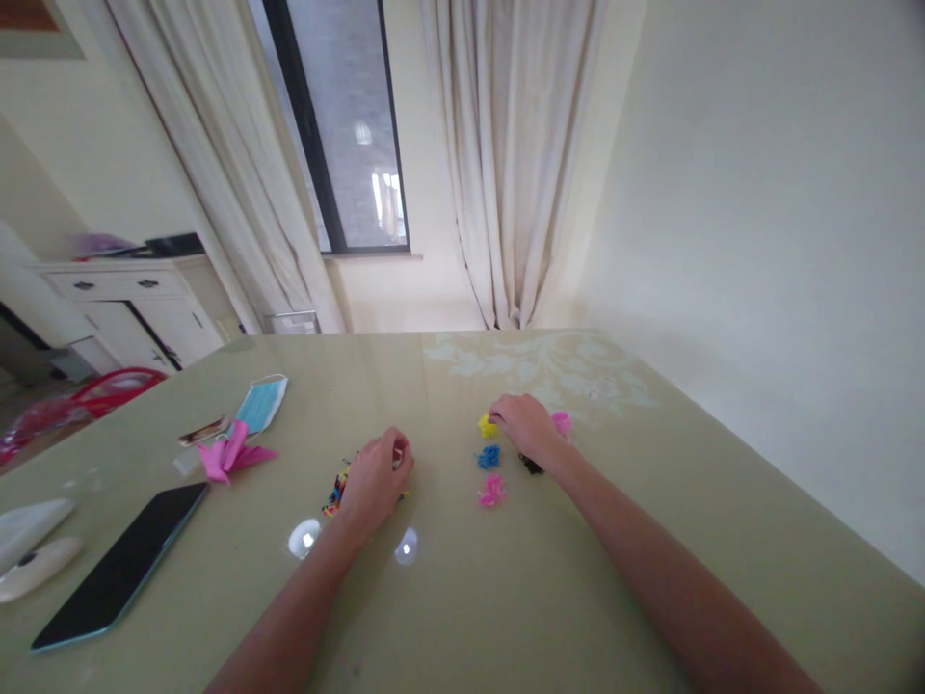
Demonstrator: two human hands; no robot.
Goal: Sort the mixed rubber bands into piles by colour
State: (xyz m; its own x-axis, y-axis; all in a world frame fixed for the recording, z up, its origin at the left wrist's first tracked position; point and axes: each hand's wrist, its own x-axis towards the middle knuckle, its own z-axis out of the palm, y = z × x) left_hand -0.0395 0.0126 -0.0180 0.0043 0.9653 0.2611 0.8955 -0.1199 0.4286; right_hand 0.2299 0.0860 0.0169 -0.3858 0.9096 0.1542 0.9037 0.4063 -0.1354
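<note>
My left hand (374, 479) is over a pile of small mixed-colour pieces (334, 493), which look like little rubber bands. Its fingers are curled, thumb against forefinger; what they hold, if anything, is hidden. At a small yellow heap (487, 425), my right hand (526, 424) has its fingertips pinched together, the contents too small to name. Nearer to me lie a blue heap (488, 457) and a pink heap (492, 491). A black heap (531, 465) is partly covered by my right wrist. Beyond that wrist shows a pink piece (562, 421), shaped like a small cup.
On the left of the glossy table (448, 598) are a black-screened tablet (126, 559), a pink folded-paper bird (232, 455), a blue face mask (261, 403) and white objects (36, 545). A wall (780, 270) borders the right side; curtains (510, 145) hang behind.
</note>
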